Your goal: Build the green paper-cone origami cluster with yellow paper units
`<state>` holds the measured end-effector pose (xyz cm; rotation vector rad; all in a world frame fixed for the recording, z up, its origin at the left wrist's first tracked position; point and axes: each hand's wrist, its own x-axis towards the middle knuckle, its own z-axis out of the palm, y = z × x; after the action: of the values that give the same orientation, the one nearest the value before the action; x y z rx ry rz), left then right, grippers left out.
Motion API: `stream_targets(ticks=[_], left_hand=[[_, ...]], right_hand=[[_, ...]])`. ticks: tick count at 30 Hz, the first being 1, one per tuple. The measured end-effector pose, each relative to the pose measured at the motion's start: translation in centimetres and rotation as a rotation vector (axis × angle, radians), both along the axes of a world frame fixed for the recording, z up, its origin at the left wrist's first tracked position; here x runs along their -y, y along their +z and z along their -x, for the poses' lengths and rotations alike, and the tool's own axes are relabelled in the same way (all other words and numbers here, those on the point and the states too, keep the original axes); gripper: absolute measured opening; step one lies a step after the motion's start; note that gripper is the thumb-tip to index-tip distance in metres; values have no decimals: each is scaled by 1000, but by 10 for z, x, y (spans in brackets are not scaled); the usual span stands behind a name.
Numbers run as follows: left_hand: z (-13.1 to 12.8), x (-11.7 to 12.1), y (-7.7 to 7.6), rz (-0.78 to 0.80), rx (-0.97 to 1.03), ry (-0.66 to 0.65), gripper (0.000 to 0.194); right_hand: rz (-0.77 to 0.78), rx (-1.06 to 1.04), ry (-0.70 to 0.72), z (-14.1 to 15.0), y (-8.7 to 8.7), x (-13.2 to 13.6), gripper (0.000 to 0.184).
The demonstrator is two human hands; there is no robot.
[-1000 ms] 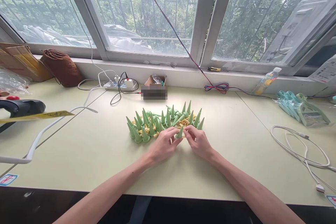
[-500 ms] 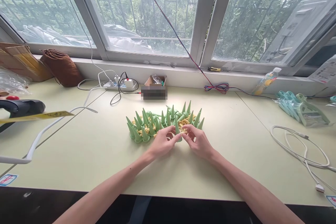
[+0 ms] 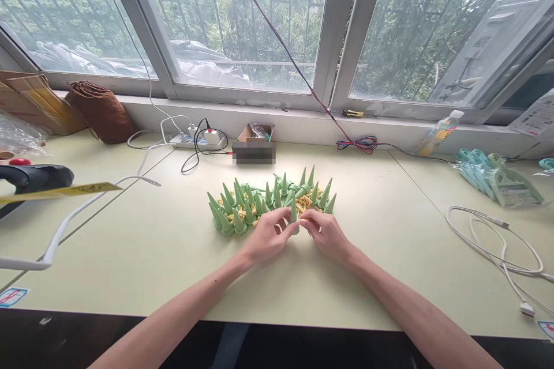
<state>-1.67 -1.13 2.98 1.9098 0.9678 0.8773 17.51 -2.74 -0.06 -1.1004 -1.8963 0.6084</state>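
A green plastic cone (image 3: 294, 207) stands point up between the thumb and fingers of my left hand (image 3: 269, 235), in front of the pile. Close by on the right, my right hand (image 3: 324, 233) is closed in a pinch against the cone's lower side. A small pale yellow piece (image 3: 302, 219) shows at its fingertips, mostly hidden. Many more green cones (image 3: 239, 223) stand in a cluster behind and to the left, some lying tilted at the back. Loose small yellow pieces (image 3: 304, 203) lie heaped among them, right behind my hands.
Behind the cluster sits a small cardboard box (image 3: 257, 131), near a power strip (image 3: 182, 139) with cables. A coiled white cable (image 3: 497, 242) and light blue-green plastic items (image 3: 497, 181) lie at right. A bottle (image 3: 441, 134) leans by the window; a brown pouch (image 3: 101, 112) stands at left.
The fingers of my right hand have drawn closer together beside the cone. The held cone stands slightly more upright. Everything else on the table stays as it was.
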Motion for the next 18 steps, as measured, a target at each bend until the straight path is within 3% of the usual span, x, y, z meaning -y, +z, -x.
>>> stream_targets(ticks=[4,18], left_hand=[[0,0,-3,-40,-24,9,24],[-1,1,7,176,77,-14,33]], right_hand=[[10,14,3,0,1,1,30],[-14,-16,-34,3,5,1,26]])
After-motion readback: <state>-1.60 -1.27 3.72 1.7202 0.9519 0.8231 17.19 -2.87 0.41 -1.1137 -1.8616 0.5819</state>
